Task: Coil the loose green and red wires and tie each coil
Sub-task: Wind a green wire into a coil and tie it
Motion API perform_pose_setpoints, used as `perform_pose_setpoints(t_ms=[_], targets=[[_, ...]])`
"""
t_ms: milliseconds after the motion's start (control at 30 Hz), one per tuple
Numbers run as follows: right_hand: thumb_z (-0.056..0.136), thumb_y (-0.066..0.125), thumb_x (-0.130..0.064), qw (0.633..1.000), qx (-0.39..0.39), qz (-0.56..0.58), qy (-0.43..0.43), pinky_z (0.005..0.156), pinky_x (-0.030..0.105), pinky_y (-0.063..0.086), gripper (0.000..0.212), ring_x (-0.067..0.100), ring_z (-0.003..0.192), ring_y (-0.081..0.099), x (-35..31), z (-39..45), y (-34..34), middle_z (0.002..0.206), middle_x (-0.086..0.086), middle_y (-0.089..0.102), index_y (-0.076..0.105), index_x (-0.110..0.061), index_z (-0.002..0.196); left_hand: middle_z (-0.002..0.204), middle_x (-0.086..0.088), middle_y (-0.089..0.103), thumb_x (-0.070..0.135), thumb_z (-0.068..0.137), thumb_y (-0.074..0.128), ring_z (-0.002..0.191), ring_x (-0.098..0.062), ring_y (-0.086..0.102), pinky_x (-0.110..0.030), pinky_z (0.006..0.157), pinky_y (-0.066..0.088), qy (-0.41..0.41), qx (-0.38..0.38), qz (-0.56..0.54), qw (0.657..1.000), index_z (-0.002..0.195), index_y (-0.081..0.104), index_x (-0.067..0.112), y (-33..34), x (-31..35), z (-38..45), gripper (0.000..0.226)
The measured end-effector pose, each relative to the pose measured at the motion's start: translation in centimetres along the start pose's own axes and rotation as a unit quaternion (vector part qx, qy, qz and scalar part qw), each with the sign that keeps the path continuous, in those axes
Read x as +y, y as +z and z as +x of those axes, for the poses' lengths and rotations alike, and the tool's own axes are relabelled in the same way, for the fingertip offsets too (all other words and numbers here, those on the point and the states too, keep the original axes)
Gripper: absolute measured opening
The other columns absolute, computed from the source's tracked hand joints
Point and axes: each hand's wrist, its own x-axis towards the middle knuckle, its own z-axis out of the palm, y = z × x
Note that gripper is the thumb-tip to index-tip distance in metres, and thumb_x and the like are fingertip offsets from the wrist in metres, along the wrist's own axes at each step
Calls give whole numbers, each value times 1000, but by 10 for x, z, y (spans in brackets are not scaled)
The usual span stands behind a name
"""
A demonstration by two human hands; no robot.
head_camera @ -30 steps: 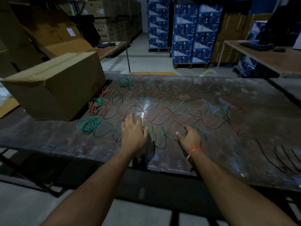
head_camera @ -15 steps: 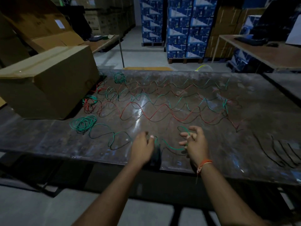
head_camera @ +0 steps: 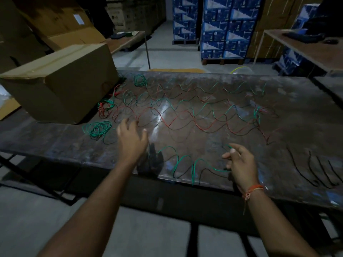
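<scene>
Dim warehouse table [head_camera: 297, 115] — right hand [head_camera: 241, 164] fingers pinching green wire [head_camera: 193, 164], left hand [head_camera: 130, 141] fingers spread, empty.

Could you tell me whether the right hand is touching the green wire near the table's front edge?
Touching. The head view shows the right hand pinching the green wire at its fingertips.

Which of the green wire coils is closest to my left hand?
The all-green coil just left of your left hand, at the box's near corner. The mixed red-green bundle and small green coil lie farther back.
</scene>
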Motion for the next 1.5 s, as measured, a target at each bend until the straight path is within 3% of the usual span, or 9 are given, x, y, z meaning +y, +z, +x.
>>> perform_pose_setpoints(t_ms=[167,300,533,733,867,933,1033,1200,1500], targets=[[107,40,-7,995,-48,80,15,45,18,43,19,8,46,57,-11,-6,13,87,10,69,55,-8,118,160,-14,23,47,94,56,147,-37,20,-56,114,32,-33,-48,67,996,139,53,20,8,-20,7,53],[107,41,-6,993,-76,93,9,58,20,53,16,14,56,66,-16,-8,29,89,11,72,56,-9,111,161,-16,20,51,95,54,148,-37,17,-57,116,28,-61,-56,73,994,141,51,21,3,-44,15,55],[108,39,-8,988,-103,116,24,55,24,47,19,12,54,63,-27,-10,70,84,8,70,54,-15,100,161,-24,17,54,95,52,149,-44,12,-58,118,22,-84,-33,112,990,143,52,16,-14,-93,60,61],[109,37,-8,987,-105,113,38,52,26,42,16,12,55,57,-28,-13,100,82,8,67,52,-12,104,163,-23,11,65,92,50,150,-44,11,-56,120,17,-126,-95,160,974,145,51,26,-15,-140,100,66],[108,37,-8,988,-100,108,47,50,24,36,18,10,53,52,-28,-16,107,81,8,64,53,-13,103,161,-28,14,71,95,40,144,-46,28,-52,117,28,-161,-209,165,950,151,44,25,-20,-152,111,73],[108,38,-8,989,-96,105,47,47,23,34,19,7,51,50,-26,-17,108,80,7,64,54,-16,101,154,-28,33,66,99,38,137,-43,41,-48,110,37,-131,-240,159,949,144,52,16,-23,-150,109,69],[108,39,-8,990,-87,100,46,46,21,33,18,4,48,49,-27,-20,106,78,5,63,54,-15,103,125,-23,63,59,101,39,114,-37,59,-40,94,48,-92,-286,150,942,120,64,5,-21,-142,95,64],[108,40,-8,991,-79,103,40,40,16,31,17,2,46,45,-29,-21,97,76,2,62,55,-14,103,98,-22,69,52,103,40,95,-36,65,-36,77,47,-56,-261,170,948,86,65,7,-16,-110,42,54],[107,41,-9,989,-63,126,47,37,17,27,19,4,42,37,-25,-24,33,72,4,60,56,-16,98,120,-23,67,52,101,40,113,-37,63,-38,90,48,-12,-306,198,931,116,67,6,-14,-12,-46,56]])
